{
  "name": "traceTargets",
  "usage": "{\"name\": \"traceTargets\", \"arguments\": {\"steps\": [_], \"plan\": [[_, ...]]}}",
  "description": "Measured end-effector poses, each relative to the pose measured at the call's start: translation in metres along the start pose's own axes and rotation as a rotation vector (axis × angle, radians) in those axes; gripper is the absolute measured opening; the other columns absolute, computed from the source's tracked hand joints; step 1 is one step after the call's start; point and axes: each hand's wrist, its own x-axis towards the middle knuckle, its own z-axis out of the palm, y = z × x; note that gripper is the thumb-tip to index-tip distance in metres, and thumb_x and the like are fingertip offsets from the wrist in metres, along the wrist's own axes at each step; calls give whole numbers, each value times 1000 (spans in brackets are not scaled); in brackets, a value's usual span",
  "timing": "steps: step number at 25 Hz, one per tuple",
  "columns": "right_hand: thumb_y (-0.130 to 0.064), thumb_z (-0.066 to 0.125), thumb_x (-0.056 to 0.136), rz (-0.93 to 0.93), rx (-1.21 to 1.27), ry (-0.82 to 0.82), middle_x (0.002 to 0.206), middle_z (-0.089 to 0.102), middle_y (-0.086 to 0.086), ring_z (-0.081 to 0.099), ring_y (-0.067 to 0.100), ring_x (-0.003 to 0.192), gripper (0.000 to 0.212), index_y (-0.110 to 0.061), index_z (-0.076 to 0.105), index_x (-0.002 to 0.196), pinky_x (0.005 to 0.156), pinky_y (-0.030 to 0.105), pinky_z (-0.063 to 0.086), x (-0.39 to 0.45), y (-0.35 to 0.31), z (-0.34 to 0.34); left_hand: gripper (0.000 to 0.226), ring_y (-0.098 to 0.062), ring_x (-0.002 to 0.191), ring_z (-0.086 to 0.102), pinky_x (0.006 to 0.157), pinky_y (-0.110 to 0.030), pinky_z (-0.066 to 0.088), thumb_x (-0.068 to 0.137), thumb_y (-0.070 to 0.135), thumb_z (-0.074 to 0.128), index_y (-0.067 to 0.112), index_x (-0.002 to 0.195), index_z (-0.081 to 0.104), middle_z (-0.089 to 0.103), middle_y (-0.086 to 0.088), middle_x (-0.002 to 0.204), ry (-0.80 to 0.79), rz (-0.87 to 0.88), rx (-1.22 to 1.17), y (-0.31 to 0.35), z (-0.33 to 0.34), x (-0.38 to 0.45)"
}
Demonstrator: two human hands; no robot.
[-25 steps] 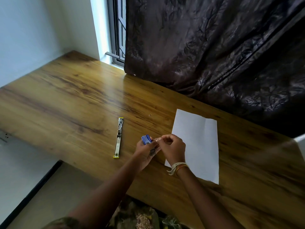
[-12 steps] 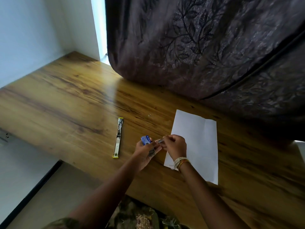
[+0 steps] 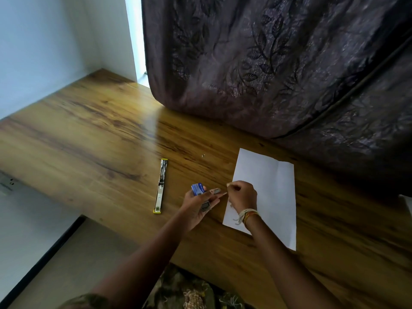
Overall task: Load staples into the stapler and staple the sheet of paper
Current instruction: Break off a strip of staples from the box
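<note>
A blue staple box (image 3: pixel 197 189) and staple strips (image 3: pixel 216 191) are held in the left hand (image 3: pixel 198 204); the right hand (image 3: pixel 242 194) is closed in a pinch beside them, though nothing can be made out between its fingers. The opened stapler (image 3: pixel 161 186) is laid flat on the tabletop (image 3: pixel 93 139) just left of the left hand, the nearer one, its long axis pointed away from the body.

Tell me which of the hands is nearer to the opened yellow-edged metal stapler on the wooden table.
Left. The left hand, holding a small blue staple box, is just right of the opened yellow-edged metal stapler; the right hand is farther right, over the white paper sheet.
</note>
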Motion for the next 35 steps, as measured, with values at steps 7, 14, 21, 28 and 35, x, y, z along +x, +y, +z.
{"name": "traceTargets", "arguments": {"steps": [7,14,21,28,35], "plan": [[-10,65,85,-418,-202,-337,109,62,-2,60,10,99,23,-17,69,106,83,23,55,-7,-9,-7,41,-27,90,65,90,-43,55,79,-7,66,5,113,45,58,-20,104,10,36,69,1,4,0],[-16,70,83,-449,-172,-308,95,70,3,66,11,86,19,-10,74,100,77,27,58,-14,-18,-6,16,-23,70,64,62,-36,59,95,18,46,3,95,51,58,-17,88,-38,-60,-64,5,-1,2],[-19,69,84,-445,-225,-377,98,72,2,68,12,90,17,-16,68,101,79,30,59,-25,-22,1,39,-19,63,65,60,-29,52,98,43,39,9,90,56,65,-10,75,-17,-81,-75,4,-5,3],[-16,66,87,-592,-323,-441,110,64,3,63,14,98,23,-10,70,110,83,24,55,-28,-22,0,42,-15,60,55,55,-26,46,96,47,40,11,81,56,57,-6,72,3,-81,-81,3,-9,10],[-20,66,87,-644,-385,-415,110,66,1,63,16,97,24,-17,70,111,81,23,53,-29,-23,0,41,-16,64,56,53,-25,50,97,47,41,11,83,56,57,-6,75,-1,-91,-94,3,-10,9]]}}
